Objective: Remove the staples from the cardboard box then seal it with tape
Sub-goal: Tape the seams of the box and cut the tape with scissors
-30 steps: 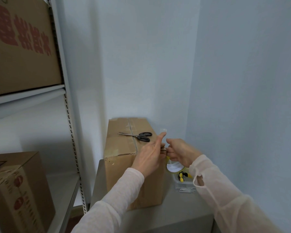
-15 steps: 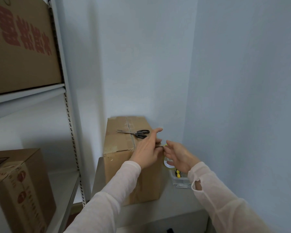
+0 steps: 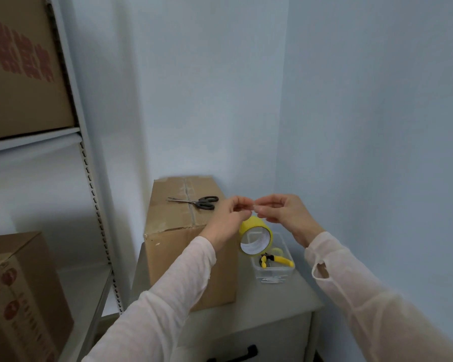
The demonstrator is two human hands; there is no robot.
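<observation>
- Both my hands have left the box's right edge and come up to meet in the air, just right of its top corner. More of the roll shows than a moment ago.
- My left hand (image 3: 228, 218) has its fingers curled, with thumb and forefinger pinching a thin pale sliver.
- My right hand (image 3: 285, 212) pinches the same sliver from the other side, and its other fingers are loosely curled. The fingertips of the two hands touch.
- That sliver sits straight above the tape (image 3: 255, 237) and looks like its loose end, though it is too small to be sure.
- My tape roll is yellow and tilted, with its open core toward me. It is just below my hands, between box and tub. I cannot tell whether it hangs or leans on the tub's rim.
- My box (image 3: 168, 257) stands with its flaps shut on the grey cabinet (image 3: 272, 301). Scissors (image 3: 196, 202) lie across its top seam.
- Right of the box, a clear tub (image 3: 280, 273) holds a yellow-handled tool (image 3: 279, 260) and loose staples (image 3: 271, 280).
- At left, a shelf (image 3: 90, 184) carries two cartons, one high (image 3: 24, 74) and one low (image 3: 19, 296).
</observation>
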